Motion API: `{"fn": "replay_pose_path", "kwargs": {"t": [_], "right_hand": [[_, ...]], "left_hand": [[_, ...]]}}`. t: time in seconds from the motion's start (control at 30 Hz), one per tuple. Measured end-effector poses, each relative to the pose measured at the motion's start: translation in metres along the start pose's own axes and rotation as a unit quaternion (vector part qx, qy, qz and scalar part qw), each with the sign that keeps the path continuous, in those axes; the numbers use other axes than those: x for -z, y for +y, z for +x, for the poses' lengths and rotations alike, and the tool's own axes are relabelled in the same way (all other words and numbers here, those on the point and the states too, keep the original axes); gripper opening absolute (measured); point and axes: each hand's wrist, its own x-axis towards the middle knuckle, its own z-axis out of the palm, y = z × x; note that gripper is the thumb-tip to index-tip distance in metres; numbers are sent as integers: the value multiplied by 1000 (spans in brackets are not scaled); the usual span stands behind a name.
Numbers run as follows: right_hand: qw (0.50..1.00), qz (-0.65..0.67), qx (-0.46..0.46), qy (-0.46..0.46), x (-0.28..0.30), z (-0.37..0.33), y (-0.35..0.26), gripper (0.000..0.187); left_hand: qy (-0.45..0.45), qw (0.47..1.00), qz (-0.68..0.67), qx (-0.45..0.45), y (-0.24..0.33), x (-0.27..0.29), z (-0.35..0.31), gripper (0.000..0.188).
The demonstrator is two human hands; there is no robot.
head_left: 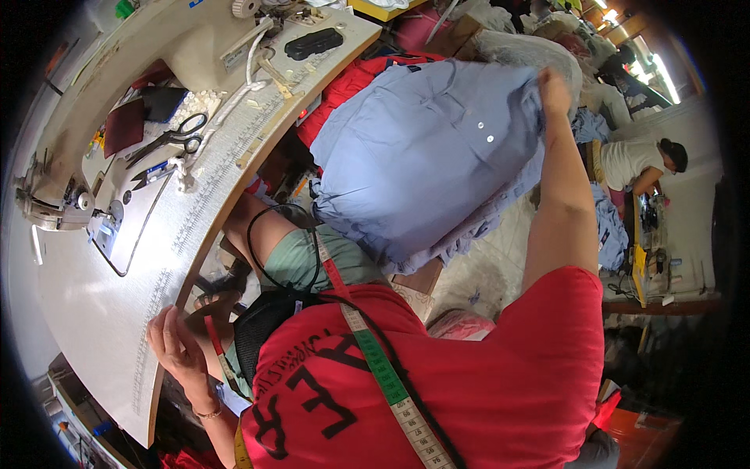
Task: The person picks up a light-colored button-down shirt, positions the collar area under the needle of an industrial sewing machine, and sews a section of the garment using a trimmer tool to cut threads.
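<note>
A light blue garment [414,148] with white buttons lies in a heap to the right of the sewing table. My right hand [555,94], arm stretched out, grips its far right edge with the fingers closed on the cloth. At the front edge of the white sewing table [94,313], my left hand [178,348] rests with fingers loosely bent and apart, holding nothing. A tape measure [379,371] hangs down over my red shirt.
On the table are a sewing machine [51,199], black-handled scissors [168,143], blue thread snips [155,172], a white cord [226,109] and a black case [314,44]. Red cloth [344,90] lies behind the garment. Another person [637,166] bends over a bench at the far right.
</note>
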Motion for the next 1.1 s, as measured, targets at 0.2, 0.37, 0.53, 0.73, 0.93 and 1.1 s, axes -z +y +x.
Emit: {"fn": "replay_pose_path", "kwargs": {"t": [0.2,0.37,0.53,0.73,0.93,1.1], "right_hand": [[887,409,3,-215,-27,-70,-8,54],[936,322,125,-67,37,-208,-36,54],[889,428,-111,-122,-4,-264,-9,38],[939,330,-92,-3,-6,-243,-28,24],[946,309,-18,102,30,-228,-30,21],[832,539,66,115,110,-170,-77,14]], "left_hand": [[-23,1000,7,5,8,0,-11,19],[-14,999,-8,50,6,1,-28,18],[-38,998,-47,-4,26,-4,-9,21],[-37,996,-72,-34,37,-4,0,24],[-47,994,-95,-13,32,0,-11,22],[-98,968,-233,7,37,1,11,21]]}}
